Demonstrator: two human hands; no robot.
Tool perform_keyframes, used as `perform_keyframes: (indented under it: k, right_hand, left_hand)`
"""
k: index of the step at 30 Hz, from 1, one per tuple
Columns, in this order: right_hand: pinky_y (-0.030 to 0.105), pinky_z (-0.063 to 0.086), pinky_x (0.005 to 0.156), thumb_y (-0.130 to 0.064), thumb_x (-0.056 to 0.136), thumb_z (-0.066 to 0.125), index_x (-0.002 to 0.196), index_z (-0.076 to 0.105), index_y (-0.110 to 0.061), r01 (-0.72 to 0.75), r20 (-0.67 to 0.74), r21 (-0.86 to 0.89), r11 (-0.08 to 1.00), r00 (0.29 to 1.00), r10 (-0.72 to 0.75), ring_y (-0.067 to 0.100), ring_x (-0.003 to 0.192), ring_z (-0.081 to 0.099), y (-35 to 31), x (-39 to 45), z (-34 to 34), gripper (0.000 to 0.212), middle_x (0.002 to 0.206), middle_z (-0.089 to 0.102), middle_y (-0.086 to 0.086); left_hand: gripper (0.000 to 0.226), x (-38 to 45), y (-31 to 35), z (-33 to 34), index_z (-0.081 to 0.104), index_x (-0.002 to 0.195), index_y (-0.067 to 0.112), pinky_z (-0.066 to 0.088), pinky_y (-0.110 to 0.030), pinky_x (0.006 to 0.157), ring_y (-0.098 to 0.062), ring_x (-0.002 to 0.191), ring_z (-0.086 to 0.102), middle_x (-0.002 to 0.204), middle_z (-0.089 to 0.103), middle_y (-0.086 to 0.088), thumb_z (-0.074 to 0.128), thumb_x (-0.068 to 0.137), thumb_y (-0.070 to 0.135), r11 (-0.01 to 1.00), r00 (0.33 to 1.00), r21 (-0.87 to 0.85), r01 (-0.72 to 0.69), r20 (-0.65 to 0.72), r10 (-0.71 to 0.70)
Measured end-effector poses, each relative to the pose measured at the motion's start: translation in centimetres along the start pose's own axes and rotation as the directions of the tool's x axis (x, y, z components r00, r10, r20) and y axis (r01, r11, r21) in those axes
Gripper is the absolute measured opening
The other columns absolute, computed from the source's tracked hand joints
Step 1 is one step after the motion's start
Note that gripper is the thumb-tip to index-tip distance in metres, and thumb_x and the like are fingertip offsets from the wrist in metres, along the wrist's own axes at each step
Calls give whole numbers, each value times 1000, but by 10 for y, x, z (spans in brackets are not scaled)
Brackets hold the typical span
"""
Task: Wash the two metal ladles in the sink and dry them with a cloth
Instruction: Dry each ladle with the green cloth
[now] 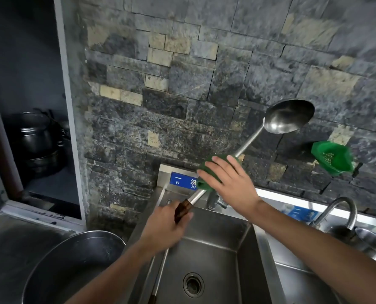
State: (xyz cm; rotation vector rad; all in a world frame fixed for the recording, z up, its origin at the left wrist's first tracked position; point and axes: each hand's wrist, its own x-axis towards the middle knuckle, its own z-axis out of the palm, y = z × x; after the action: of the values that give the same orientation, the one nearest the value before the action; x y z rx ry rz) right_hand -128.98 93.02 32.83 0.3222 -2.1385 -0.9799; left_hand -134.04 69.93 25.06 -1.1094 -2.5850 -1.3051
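A long metal ladle [289,116] points up and to the right above the sink [213,255], its bowl in front of the stone wall. My left hand [167,227] grips its dark wooden handle. My right hand [226,178] holds a green cloth [204,183] wrapped round the middle of the shaft. A second ladle [159,275] lies along the sink's left edge, with its shaft and dark handle end showing and its bowl hidden under my left arm.
A large steel basin [73,266] stands left of the sink. A green strainer [333,157] hangs on the wall at right. One tap [214,201] rises behind the sink; a curved tap [338,210] and a bowl [373,240] are over the right-hand sink. Dark pots [37,141] sit in the left alcove.
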Motion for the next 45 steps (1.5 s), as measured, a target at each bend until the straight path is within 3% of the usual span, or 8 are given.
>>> perform_keyframes:
  k: [11, 15, 18, 22, 27, 32, 35, 45]
  right_hand:
    - [36, 36, 116, -16, 110, 34, 132, 63, -30, 225, -212, 19, 974, 953, -216, 18, 125, 63, -16, 38, -24, 39, 128, 71, -3]
    - [35, 36, 117, -12, 108, 44, 144, 51, -32, 387, -175, -63, 920, 903, -392, 18, 130, 59, 9, 42, -16, 42, 136, 66, -3]
    - [40, 27, 122, -6, 93, 66, 153, 43, -28, 425, -70, -173, 888, 894, -442, 23, 135, 54, 45, 47, -6, 68, 141, 62, 2]
    - [41, 31, 120, -7, 105, 45, 143, 56, -27, 387, -79, -156, 909, 912, -402, 24, 127, 61, 72, 61, -14, 45, 132, 67, 4]
    - [40, 33, 118, -9, 107, 42, 136, 63, -26, 327, -177, -128, 936, 921, -346, 24, 125, 62, 76, 78, -26, 40, 128, 69, 3]
    - [40, 38, 117, -9, 103, 55, 135, 63, -27, 376, -189, -145, 915, 898, -398, 23, 128, 60, 89, 73, -28, 38, 130, 68, 2]
    - [41, 36, 118, -5, 100, 58, 132, 63, -27, 345, -181, -169, 923, 910, -373, 24, 124, 62, 112, 69, -31, 39, 126, 69, 3]
    - [39, 37, 117, -5, 99, 57, 118, 66, -27, 271, -193, -135, 953, 936, -294, 24, 117, 65, 100, 71, -33, 30, 118, 70, 2]
  left_hand:
    - [20, 17, 14, -21, 60, 78, 21, 41, -29, 46, -8, 43, 51, 55, 60, 2, 62, 97, 16, 838, 985, -517, -172, -66, 161]
    - [21, 9, -3, -16, 59, 73, 28, 34, -28, 42, -17, 38, 41, 55, 54, -2, 63, 92, 34, 720, 992, -687, -94, -6, 125]
    - [29, 7, -10, -16, 57, 70, 24, 37, -37, 46, -17, 40, 44, 50, 54, -4, 64, 92, 41, 758, 994, -648, -78, 5, 107]
    - [45, 26, 3, -23, 49, 78, 20, 52, -47, 59, -21, 53, 59, 59, 61, -4, 53, 90, 63, 947, 996, -312, -76, -61, 60]
    - [27, 60, 64, -32, 47, 109, 18, 50, -39, 71, -28, 88, 67, 92, 70, -4, 44, 102, 43, 987, 930, 106, -119, -337, 148]
    - [27, 65, 53, -31, 59, 96, 17, 38, -31, 55, -14, 55, 53, 64, 52, 11, 53, 101, 42, 899, 942, -295, -323, -195, 274]
    - [38, 56, 44, -29, 63, 89, 8, 30, -27, 42, -13, 40, 33, 54, 41, -2, 53, 101, 43, 736, 979, -668, -111, 56, 198]
    - [31, 72, 65, -11, 53, 93, 25, 46, -40, 59, -9, 56, 47, 59, 50, 9, 46, 97, 54, 968, 935, -135, -212, -315, 161]
